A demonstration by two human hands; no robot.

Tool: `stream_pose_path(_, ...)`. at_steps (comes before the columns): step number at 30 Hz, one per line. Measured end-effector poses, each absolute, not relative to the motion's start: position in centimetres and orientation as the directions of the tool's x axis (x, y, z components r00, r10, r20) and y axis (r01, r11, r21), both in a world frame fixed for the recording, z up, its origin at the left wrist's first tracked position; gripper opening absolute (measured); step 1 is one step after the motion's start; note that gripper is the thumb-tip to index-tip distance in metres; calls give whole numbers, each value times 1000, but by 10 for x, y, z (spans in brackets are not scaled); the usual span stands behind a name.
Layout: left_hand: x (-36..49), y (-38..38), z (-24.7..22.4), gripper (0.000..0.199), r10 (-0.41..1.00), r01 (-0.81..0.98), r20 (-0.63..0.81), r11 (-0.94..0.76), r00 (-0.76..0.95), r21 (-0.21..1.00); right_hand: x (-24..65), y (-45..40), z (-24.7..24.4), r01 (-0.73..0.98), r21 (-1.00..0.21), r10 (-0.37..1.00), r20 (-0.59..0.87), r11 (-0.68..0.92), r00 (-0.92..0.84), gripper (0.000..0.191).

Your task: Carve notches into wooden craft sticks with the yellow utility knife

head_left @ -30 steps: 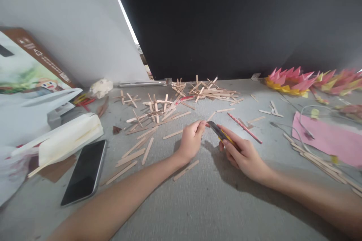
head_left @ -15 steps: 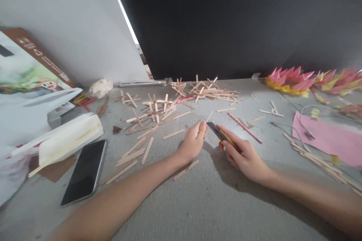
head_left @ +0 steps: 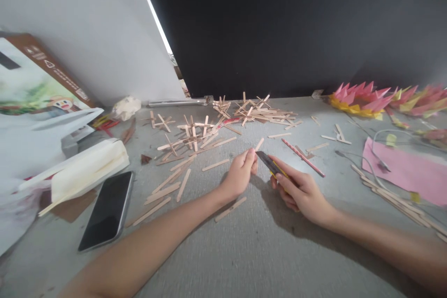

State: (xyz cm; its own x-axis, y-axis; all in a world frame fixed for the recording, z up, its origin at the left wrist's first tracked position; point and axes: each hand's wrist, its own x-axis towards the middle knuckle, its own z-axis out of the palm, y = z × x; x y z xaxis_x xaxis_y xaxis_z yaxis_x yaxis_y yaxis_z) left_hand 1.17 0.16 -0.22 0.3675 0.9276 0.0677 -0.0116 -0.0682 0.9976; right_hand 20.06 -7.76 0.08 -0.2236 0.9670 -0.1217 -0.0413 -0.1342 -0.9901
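Observation:
Near the middle, my left hand [head_left: 240, 171] pinches a small wooden stick [head_left: 259, 144], whose end points up and away past the fingertips. My right hand [head_left: 300, 186] is wrapped round a black and yellow utility knife [head_left: 274, 166]. The knife's front end is close to the stick by my left fingertips; whether they touch is hard to tell. One loose stick [head_left: 230, 209] lies on the grey surface below my left hand. Behind the hands is a heap of flat wooden sticks [head_left: 268, 114], and crossed sticks [head_left: 193, 132] stand to its left.
A phone [head_left: 106, 209] lies at the left beside a white tray [head_left: 91, 167] and a plastic bag [head_left: 31, 144]. On the right are a red patterned pencil [head_left: 303, 157], pink paper [head_left: 401, 172], a cable and pink-yellow paper shapes [head_left: 361, 98]. A dark panel [head_left: 279, 28] rises behind.
More of the stick now shows above my left fingertips, with its broad face more visible. My right hand and the knife have hardly moved.

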Motion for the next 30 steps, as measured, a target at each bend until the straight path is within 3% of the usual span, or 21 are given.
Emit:
stream_pose_path(4, 16, 3, -3, 56, 913, -168, 39, 33, 406, 985, 200, -76, 4, -89, -983, 962, -138, -162, -234, 70)
stream_pose_path(11, 18, 5, -1, 58, 893, -249, -7, 133, 449, 959, 202, -74, 9, -171, -949, 943, -218, -265, -252, 72)
stream_pose_path(18, 18, 5, -1, 58, 887, -278, -63, 210, 458, 937, 203, -70, 10, -292, -884, 913, -280, -365, -295, 70)
stream_pose_path(30, 19, 5, -2, 60, 902, -285, -59, 196, 427, 938, 205, -65, 15, -420, -775, 875, -355, -473, -330, 54)
